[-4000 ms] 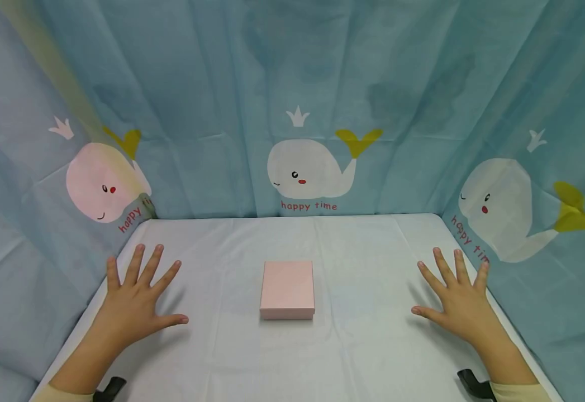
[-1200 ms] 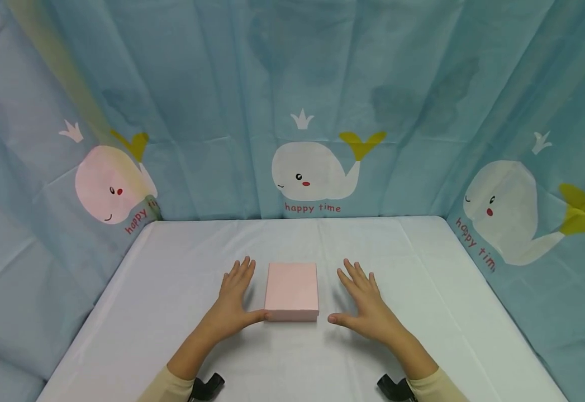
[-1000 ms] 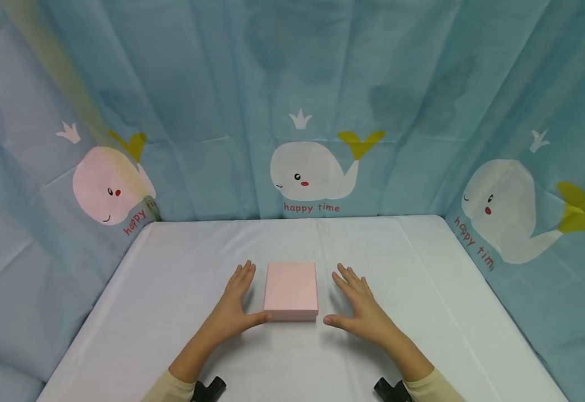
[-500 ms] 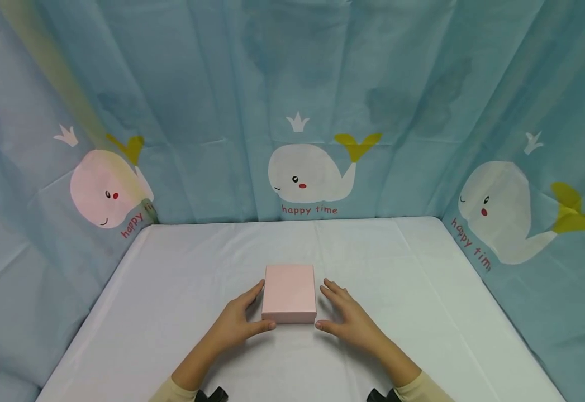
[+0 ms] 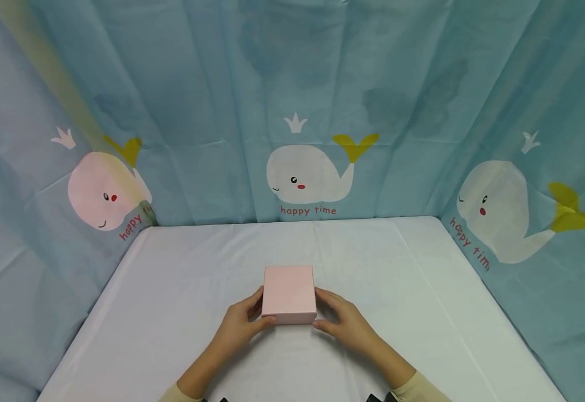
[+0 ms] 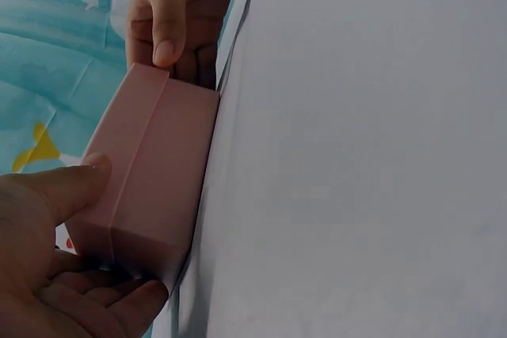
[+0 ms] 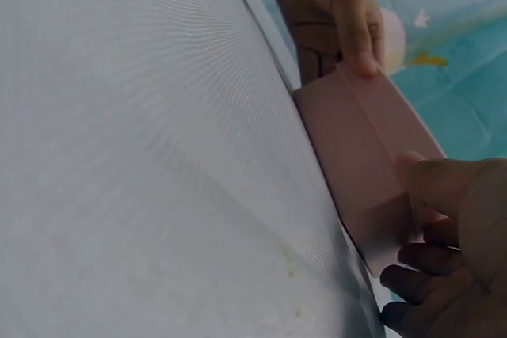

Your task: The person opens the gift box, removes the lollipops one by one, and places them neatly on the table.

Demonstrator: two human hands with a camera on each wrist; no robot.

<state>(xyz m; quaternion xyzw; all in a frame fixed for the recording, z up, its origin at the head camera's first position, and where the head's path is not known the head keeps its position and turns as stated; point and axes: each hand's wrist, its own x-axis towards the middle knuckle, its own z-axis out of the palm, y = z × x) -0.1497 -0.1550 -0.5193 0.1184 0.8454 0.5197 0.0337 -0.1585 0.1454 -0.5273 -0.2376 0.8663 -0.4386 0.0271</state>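
Note:
A pink lidded box (image 5: 289,290) sits on the white-covered table, between both hands. My left hand (image 5: 238,324) holds its left side, thumb at the near-left corner and fingers along the side. On the opposite side, my right hand (image 5: 347,324) has its fingertips against the box and its thumb at the near-right corner. In the left wrist view, the left thumb (image 6: 79,184) lies on the lid (image 6: 127,148) and the other fingers curl by the box's end. The right wrist view has the right thumb (image 7: 436,184) on the lid edge, with curled fingers beside the box. The lid looks closed; its contents are hidden.
White cloth (image 5: 181,279) covers the table around the box. Blue curtains (image 5: 212,111) printed with whales stand along the back and both sides. Part of a black wrist mount (image 5: 380,397) shows at the bottom edge.
Both hands have come in from the table's sides, first spread wide, then narrowing onto the box. Over the last half second the right fingers have closed against its side. The box stays in place.

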